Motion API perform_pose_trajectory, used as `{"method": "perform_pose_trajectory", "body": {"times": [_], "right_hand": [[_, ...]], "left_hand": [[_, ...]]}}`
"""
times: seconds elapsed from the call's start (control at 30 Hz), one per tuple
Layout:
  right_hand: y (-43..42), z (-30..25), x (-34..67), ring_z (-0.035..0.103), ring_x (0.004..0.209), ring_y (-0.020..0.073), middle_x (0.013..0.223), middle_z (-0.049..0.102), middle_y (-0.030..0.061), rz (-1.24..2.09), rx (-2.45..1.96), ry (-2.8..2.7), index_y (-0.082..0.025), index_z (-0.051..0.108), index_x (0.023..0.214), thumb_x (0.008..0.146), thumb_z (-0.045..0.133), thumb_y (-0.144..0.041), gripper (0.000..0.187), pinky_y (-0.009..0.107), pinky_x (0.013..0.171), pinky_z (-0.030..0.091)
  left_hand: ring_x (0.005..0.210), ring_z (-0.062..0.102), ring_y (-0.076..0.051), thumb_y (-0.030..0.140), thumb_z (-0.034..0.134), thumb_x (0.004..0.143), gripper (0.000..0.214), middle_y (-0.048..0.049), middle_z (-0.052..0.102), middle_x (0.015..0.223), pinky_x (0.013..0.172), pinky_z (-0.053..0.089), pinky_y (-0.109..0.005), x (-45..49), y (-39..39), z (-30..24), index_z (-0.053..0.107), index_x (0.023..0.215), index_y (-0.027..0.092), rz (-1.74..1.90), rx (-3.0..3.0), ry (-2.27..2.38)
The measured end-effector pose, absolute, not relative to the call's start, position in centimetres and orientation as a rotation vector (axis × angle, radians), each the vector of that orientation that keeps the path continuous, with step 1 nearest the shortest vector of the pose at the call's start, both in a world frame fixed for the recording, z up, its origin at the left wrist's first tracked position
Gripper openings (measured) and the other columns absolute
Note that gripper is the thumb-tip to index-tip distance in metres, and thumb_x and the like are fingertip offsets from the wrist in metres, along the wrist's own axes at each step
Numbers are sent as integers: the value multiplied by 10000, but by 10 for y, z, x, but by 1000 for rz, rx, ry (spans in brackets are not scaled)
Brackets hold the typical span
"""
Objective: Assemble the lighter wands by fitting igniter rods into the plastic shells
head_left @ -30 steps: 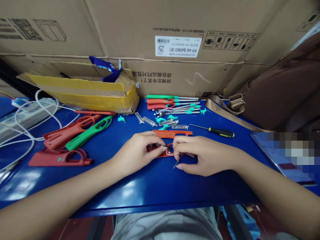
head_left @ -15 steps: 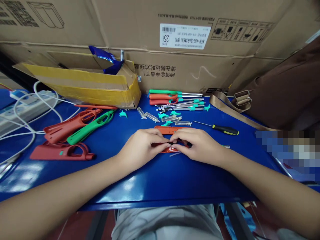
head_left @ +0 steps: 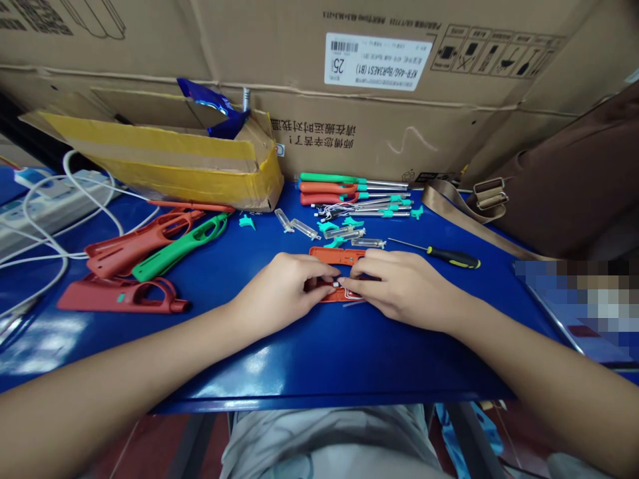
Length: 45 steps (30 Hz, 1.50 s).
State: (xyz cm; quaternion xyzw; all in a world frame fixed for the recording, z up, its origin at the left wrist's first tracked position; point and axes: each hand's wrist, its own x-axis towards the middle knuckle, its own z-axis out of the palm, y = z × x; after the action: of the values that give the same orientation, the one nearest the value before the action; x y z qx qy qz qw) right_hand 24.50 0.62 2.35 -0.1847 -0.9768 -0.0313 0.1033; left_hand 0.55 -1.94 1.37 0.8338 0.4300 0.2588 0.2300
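Note:
An orange plastic handle shell point(head_left: 335, 256) lies flat on the blue table point(head_left: 319, 359) in front of me. My left hand point(head_left: 282, 289) and my right hand point(head_left: 399, 286) meet over its lower edge, fingertips pinched together on the shell and a small white-metal piece point(head_left: 335, 285). A thin dark pin point(head_left: 354, 303) pokes out below my right fingers. Most of the shell is hidden under both hands.
Red and green handle shells point(head_left: 150, 253) lie at the left beside a yellow-taped carton point(head_left: 164, 166) and white cables point(head_left: 44, 219). Finished tools and small clear and teal parts point(head_left: 349, 206) sit behind. A black-yellow screwdriver point(head_left: 439, 254) and a brown bag point(head_left: 564, 193) are at the right.
My right hand slid left and up onto the orange shell, closing against my left fingertips. The dark pin it held out earlier is now mostly tucked under it.

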Motion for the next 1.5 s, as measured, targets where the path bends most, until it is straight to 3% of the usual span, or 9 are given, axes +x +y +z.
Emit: {"method": "perform_pose_trajectory", "body": {"times": [0.23, 0.43, 0.63, 0.83, 1.0, 1.1, 1.27, 1.5], "right_hand": [[2, 29, 241, 555, 834, 219, 939, 709, 102, -261, -495, -2972, -147, 723, 1138, 1044, 384, -169, 352, 346, 669, 407], [1, 25, 239, 556, 799, 210, 903, 679, 98, -176, -546, -3000, -145, 707, 1145, 1019, 377, -118, 355, 318, 596, 370], [12, 29, 251, 620, 942, 214, 1039, 704, 83, 44, -641, -2800, -218, 739, 1145, 1014, 486, -226, 284, 324, 729, 479], [41, 27, 269, 599, 1055, 285, 1084, 670, 129, -10, -1070, -2513, -164, 729, 1171, 981, 495, -205, 304, 446, 911, 519], [41, 23, 261, 491, 1302, 313, 1454, 575, 116, 35, -1026, -2608, -233, 593, 1408, 1011, 445, -190, 426, 565, 1092, 409], [33, 22, 250, 425, 1396, 311, 1550, 516, 75, 104, -968, -2682, -250, 575, 1424, 1047, 414, -248, 410, 597, 1152, 329], [29, 16, 242, 403, 1454, 281, 1560, 513, 68, 239, -903, -2747, -241, 560, 1407, 1077, 377, -338, 389, 647, 1208, 205], [31, 16, 242, 539, 1352, 251, 1386, 656, 85, 238, -905, -2643, -226, 645, 1269, 1060, 429, -303, 310, 639, 1241, 97]], "left_hand": [[765, 725, -160, 103, 709, 864, 173, -16, 801, 902, 696, 528, -248, 6, -19, 13, 787, 997, 180, 706, 2299, 1149], [797, 737, -164, 100, 701, 868, 166, -5, 807, 910, 723, 535, -251, 7, -19, 16, 790, 971, 196, 693, 2258, 1138], [686, 689, -130, 91, 705, 857, 206, 2, 792, 869, 660, 521, -228, 7, -21, 15, 779, 1019, 194, 665, 2243, 1156], [754, 668, -153, 121, 679, 872, 259, -32, 776, 927, 677, 525, -263, 4, -24, 15, 753, 1117, 162, 716, 2351, 1129], [968, 649, -223, 187, 667, 903, 233, -61, 775, 1046, 872, 527, -362, 6, -24, 18, 746, 1121, 160, 737, 2433, 1071], [993, 631, -226, 210, 637, 937, 190, -62, 761, 1052, 928, 504, -388, 7, -24, 17, 744, 1087, 165, 715, 2451, 1042], [981, 608, -228, 215, 620, 952, 150, -59, 751, 1037, 925, 492, -395, 6, -23, 15, 736, 1036, 170, 711, 2461, 1041], [968, 621, -225, 218, 610, 962, 159, -49, 759, 1026, 917, 496, -396, 7, -20, 12, 733, 1053, 176, 724, 2483, 1016]]}}
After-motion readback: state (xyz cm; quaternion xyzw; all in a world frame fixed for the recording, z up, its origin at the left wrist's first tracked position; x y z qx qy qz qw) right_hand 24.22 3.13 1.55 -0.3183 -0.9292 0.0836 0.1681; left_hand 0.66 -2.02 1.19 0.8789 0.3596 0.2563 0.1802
